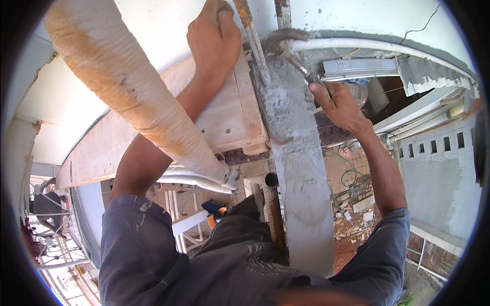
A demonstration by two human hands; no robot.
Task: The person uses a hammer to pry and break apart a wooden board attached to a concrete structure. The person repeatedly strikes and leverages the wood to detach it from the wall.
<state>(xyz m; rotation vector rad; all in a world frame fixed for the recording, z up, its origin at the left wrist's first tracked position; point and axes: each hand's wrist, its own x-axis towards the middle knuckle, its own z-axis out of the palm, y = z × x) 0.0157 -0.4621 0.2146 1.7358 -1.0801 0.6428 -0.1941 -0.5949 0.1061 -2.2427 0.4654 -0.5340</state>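
My right hand (340, 105) grips the dark lower handle of a claw hammer (298, 64). Its steel head lies across the upper end of a rough concrete beam (302, 183), beside two rusty, mortar-spattered reinforcing bars (255, 42). My left hand (215, 40) is curled into a fist left of these bars, close to the white wall, above a wooden formwork panel (226, 114). The fingertips are turned away, so whether they hold anything is hidden. A thick pole in stained, wrinkled wrapping (130, 84) crosses in front of my left forearm.
An open-ended pipe (271, 179) stands beside the beam. Far below are rubble (360, 214), a green hose (352, 178) and paving. Metal scaffolding (57, 244) rises at lower left, with a person (48, 208) there. A white pipe (356, 43) runs along the cracked wall.
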